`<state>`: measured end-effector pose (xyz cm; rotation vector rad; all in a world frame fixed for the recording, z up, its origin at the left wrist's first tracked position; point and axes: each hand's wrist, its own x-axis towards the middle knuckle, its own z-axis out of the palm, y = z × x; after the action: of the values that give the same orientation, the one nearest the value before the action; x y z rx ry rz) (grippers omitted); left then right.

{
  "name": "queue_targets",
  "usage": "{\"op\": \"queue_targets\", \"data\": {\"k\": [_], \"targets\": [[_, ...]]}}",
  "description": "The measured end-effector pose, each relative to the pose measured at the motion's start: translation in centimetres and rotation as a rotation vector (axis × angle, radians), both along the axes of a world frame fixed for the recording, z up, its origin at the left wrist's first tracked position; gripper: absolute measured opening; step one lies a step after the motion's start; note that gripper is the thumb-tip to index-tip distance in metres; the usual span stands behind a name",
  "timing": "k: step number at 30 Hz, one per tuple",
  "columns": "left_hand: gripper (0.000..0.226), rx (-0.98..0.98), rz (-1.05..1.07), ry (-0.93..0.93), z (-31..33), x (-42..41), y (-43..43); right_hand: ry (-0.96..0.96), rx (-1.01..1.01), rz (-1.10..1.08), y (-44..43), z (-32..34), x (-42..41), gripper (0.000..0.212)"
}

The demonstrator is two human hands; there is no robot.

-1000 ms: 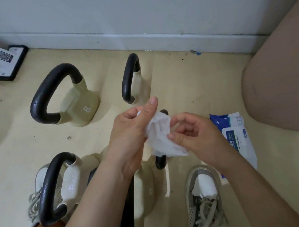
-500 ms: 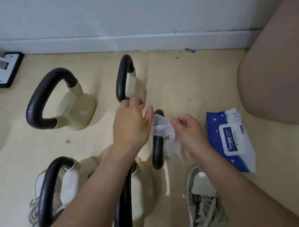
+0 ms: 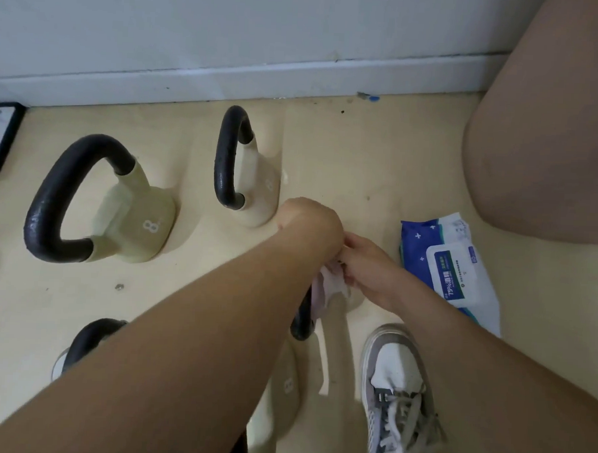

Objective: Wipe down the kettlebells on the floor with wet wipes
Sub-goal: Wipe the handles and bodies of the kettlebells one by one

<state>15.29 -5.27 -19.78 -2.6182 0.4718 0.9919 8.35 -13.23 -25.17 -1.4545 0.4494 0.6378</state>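
So, wipe (image 3: 329,282): soft, limp, damp-looking; it's draping over the black handle (image 3: 302,324) of the nearest kettlebell (image 3: 283,390).
Right hand (image 3: 368,263): pinching the wipe's top edge.
Left hand (image 3: 308,223): fingers hidden, I can't tell its grip.
Handling: I'm guessing heavy and rigid, so I'm favouring that handle.
Beyond: wipes pack (image 3: 453,270) lying right.

My left forearm (image 3: 183,341) covers most of the near-left kettlebell (image 3: 87,340) and near-right kettlebell (image 3: 285,397); fingers of my left hand (image 3: 309,223) hidden; wipe (image 3: 332,284) partly covered.
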Motion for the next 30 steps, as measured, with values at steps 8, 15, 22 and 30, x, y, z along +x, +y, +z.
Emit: {"op": "queue_targets", "data": {"k": [8,15,22,30], "targets": [[0.014,-0.162,0.193,0.01,-0.6,0.5,0.2,0.024,-0.213,-0.016,-3.0,-1.5,-0.3,0.005],[0.027,-0.655,0.659,-0.337,-1.4,-5.6,2.3,-0.036,0.098,-0.563,-0.4,-0.9,0.3,0.021],[0.048,-1.102,0.778,-0.44,-2.9,-14.0,4.0,-0.767,-0.522,0.195,5.1,1.4,-0.6,0.042],[0.014,-1.166,1.104,-0.317,-2.7,-12.6,3.8,-0.519,-0.417,0.36,4.4,0.3,4.8,0.02]]}}
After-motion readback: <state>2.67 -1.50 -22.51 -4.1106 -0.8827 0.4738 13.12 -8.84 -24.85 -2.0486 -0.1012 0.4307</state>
